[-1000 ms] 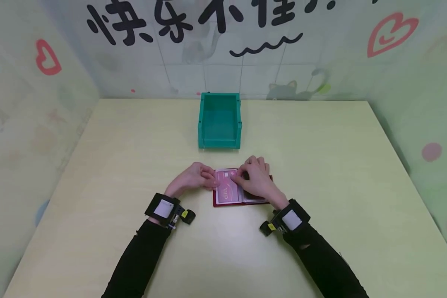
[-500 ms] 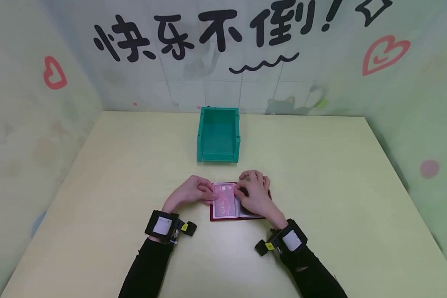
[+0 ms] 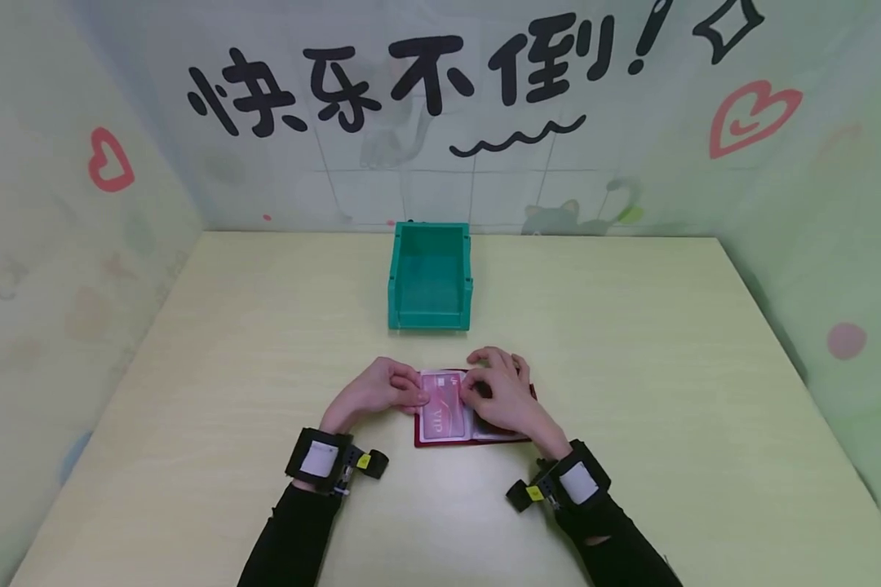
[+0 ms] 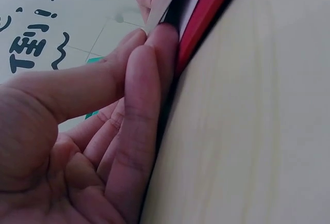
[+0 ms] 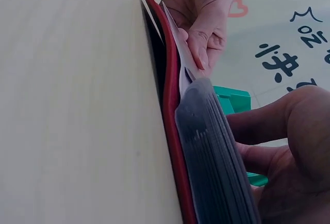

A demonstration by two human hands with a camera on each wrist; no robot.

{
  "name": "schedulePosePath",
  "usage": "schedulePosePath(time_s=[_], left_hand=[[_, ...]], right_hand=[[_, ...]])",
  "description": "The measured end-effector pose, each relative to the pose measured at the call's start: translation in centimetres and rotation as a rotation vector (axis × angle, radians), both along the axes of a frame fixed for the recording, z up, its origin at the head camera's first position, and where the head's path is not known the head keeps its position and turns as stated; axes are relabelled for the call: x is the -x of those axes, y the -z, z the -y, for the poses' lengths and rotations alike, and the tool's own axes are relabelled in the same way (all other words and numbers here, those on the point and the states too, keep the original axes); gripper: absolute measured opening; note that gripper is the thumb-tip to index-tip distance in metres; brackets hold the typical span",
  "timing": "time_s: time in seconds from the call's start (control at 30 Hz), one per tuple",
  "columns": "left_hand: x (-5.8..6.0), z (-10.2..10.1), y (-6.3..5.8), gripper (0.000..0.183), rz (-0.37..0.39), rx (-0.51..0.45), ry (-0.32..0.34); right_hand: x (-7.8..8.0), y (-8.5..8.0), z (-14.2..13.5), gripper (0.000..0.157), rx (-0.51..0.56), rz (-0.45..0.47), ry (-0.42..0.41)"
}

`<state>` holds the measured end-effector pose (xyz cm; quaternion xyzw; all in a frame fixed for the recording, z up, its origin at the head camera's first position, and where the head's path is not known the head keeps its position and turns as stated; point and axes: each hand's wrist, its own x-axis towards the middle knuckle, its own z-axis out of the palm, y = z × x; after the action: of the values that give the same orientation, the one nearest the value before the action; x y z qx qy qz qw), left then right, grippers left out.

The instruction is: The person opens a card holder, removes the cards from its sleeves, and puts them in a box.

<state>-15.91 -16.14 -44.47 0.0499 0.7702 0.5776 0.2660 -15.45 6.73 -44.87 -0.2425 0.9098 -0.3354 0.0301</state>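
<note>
A red-covered card holder (image 3: pixel 429 444) lies unfolded on the table, with a pink VIP card (image 3: pixel 443 412) on its left side. My left hand (image 3: pixel 378 393) pinches the left edge of the holder's page between thumb and index finger. At the card's right edge, the thumb and index finger of my right hand (image 3: pixel 505 397) come together in a pinch, its other fingers raised. In the right wrist view a thick stack of clear sleeves (image 5: pixel 214 157) stands on the holder's right half, beside the right fingers. From the left wrist, the red cover (image 4: pixel 206 28) shows under the pinched page.
A green open-front bin (image 3: pixel 430 277) stands behind the hands near the table's back edge. The pale wooden table (image 3: pixel 191 391) is enclosed by printed walls at the back and both sides. Each wrist carries a strapped camera.
The head view has tilted up, so everything sits lower in the frame. Both hands keep their places on the card holder, with only slight shifts of the right fingers.
</note>
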Motion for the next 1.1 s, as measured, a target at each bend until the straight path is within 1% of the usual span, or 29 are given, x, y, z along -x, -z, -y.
schedulePosePath(time_s=[0.1,0.3,0.5,0.6,0.7,0.8,0.83,0.87,1.03,1.07,1.1], left_hand=[[0.08,0.13,0.19,0.017,-0.011,-0.010,0.021],[0.20,-0.03,0.43,0.018,0.008,0.010,-0.005],[0.30,-0.10,0.31,0.017,0.009,0.017,-0.005],[0.30,-0.19,0.23,0.016,0.011,0.028,-0.016],[0.25,-0.13,0.14,0.016,0.013,0.030,-0.028],[0.26,-0.06,0.21,0.017,0.012,0.017,-0.035],[0.14,-0.10,-0.18,0.017,0.014,0.018,-0.036],[0.14,-0.09,-0.16,0.017,0.014,0.015,-0.038],[0.15,-0.06,-0.02,0.016,0.014,0.006,-0.044],[0.24,0.01,0.39,0.016,0.012,0.003,-0.046],[0.23,0.04,0.41,0.016,0.011,0.004,-0.046]], right_hand=[[0.12,0.11,0.09,0.010,-0.004,0.011,-0.005],[0.12,0.06,0.02,0.013,-0.020,0.007,-0.011],[-0.23,0.20,0.33,0.014,-0.019,-0.001,0.040],[-0.44,0.21,0.48,0.013,-0.013,0.001,0.062],[-0.53,0.21,0.72,0.014,-0.023,-0.005,0.068],[-0.43,0.32,0.75,0.014,-0.030,0.007,0.061],[-0.39,0.33,0.72,0.014,-0.025,0.013,0.057],[-0.32,0.38,0.67,0.014,-0.022,0.018,0.054],[-0.16,0.41,0.32,0.014,0.030,0.059,0.052],[-0.17,0.37,0.25,0.014,0.039,0.070,0.054],[-0.18,0.34,0.16,0.013,0.056,0.084,0.057]])
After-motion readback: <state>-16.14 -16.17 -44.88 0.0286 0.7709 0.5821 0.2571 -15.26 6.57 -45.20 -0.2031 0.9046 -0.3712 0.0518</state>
